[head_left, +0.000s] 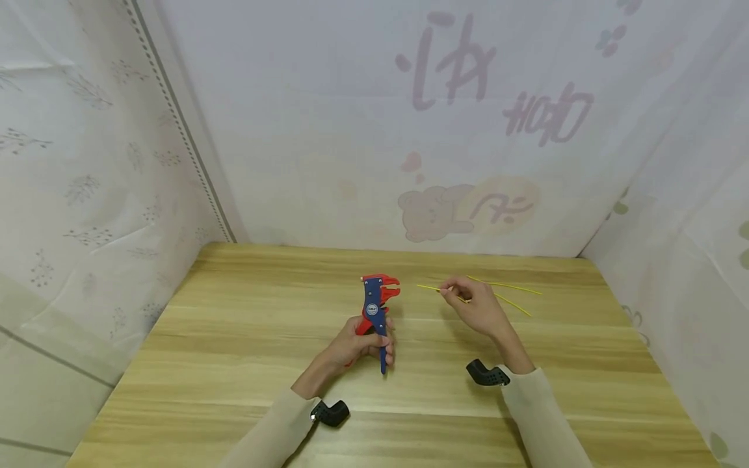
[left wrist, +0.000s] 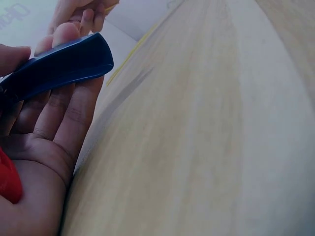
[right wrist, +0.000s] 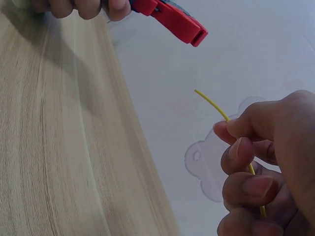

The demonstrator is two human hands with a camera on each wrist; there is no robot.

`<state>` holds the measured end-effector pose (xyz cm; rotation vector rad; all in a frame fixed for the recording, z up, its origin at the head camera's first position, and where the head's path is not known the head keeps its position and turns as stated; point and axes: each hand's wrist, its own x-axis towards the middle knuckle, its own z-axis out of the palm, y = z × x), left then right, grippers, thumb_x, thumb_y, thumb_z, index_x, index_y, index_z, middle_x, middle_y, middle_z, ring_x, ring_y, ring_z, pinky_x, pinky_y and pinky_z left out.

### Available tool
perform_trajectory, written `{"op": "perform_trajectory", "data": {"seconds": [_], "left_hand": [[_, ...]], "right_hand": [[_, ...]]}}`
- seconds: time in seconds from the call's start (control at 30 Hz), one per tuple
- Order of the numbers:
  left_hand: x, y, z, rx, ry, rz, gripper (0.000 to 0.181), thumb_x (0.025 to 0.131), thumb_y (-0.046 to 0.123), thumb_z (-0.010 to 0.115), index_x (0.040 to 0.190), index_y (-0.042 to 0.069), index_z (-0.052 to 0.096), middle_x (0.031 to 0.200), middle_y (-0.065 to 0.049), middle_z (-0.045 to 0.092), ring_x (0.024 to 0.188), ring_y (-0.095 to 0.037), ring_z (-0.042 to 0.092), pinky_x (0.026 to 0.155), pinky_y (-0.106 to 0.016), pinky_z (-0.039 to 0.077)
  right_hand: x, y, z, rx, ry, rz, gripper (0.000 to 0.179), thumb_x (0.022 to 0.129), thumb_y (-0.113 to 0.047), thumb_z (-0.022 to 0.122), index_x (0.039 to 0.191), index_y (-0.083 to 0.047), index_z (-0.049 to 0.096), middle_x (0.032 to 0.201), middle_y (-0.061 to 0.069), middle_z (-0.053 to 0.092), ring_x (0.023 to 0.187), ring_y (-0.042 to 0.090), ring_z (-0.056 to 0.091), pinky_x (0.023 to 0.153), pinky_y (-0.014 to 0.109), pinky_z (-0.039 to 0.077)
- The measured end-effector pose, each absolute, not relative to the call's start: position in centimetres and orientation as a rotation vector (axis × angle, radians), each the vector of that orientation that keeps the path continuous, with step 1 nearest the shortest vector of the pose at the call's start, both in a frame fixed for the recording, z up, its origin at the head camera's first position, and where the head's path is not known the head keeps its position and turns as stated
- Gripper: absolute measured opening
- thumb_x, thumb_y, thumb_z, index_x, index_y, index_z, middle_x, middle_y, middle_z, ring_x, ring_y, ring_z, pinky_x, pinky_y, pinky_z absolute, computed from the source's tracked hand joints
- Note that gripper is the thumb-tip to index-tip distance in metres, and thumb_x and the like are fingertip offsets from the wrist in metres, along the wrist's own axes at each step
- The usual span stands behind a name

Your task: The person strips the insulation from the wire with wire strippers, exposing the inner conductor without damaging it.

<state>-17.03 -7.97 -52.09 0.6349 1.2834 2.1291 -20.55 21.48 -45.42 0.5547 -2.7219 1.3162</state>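
Note:
My left hand (head_left: 364, 344) grips a wire stripper (head_left: 372, 296) with blue and red handles, its red head pointing up and its jaws parted toward the right. In the left wrist view the fingers curl behind the blue handle (left wrist: 64, 59), and part of the red handle (left wrist: 9, 179) shows by the palm. My right hand (head_left: 478, 307) pinches a thin yellow wire (right wrist: 211, 104) between thumb and forefinger. The wire's free end points left toward the stripper's red head (right wrist: 182, 24), with a gap between them.
Two more yellow wires lie on the wooden table (head_left: 246, 364) by the right hand: a far wire (head_left: 515, 286) and a nearer wire (head_left: 513, 304). A printed curtain (head_left: 316, 130) hangs behind the table. Black wrist cameras sit at both sleeves.

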Motion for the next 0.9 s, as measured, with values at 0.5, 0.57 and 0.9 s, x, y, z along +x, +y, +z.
{"op": "perform_trajectory", "data": {"seconds": [0.5,0.57,0.9], "left_hand": [[-16.7,-7.7,-52.3,0.679,1.221,2.119,0.016,0.1,-0.003,0.056,0.112,-0.008,0.047,0.088,-0.005,0.069,0.077,-0.018,0.074,0.084,-0.049,0.064],[-16.6,-7.6,-52.4,0.667,1.235,2.123,0.017,0.1,-0.003,0.056,0.111,-0.01,0.045,0.087,-0.005,0.068,0.075,-0.018,0.074,0.083,-0.049,0.064],[-16.4,-6.9,-52.4,0.65,1.279,2.151,0.018,0.099,-0.002,0.058,0.108,-0.011,0.045,0.083,-0.004,0.067,0.071,-0.018,0.071,0.073,-0.037,0.065]], "right_hand": [[-20.1,20.5,-44.5,0.605,-2.701,1.331,0.013,0.101,-0.018,0.065,0.109,-0.013,0.075,0.081,0.014,0.069,0.063,0.013,0.059,0.053,0.022,0.038],[-20.0,20.5,-44.4,0.614,-2.706,1.337,0.014,0.101,-0.019,0.065,0.109,-0.013,0.075,0.083,0.015,0.069,0.065,0.013,0.06,0.055,0.022,0.04],[-19.8,20.5,-44.5,0.683,-2.672,1.334,0.015,0.102,-0.02,0.065,0.107,-0.009,0.074,0.089,0.004,0.072,0.066,0.009,0.058,0.059,0.023,0.046]]}}
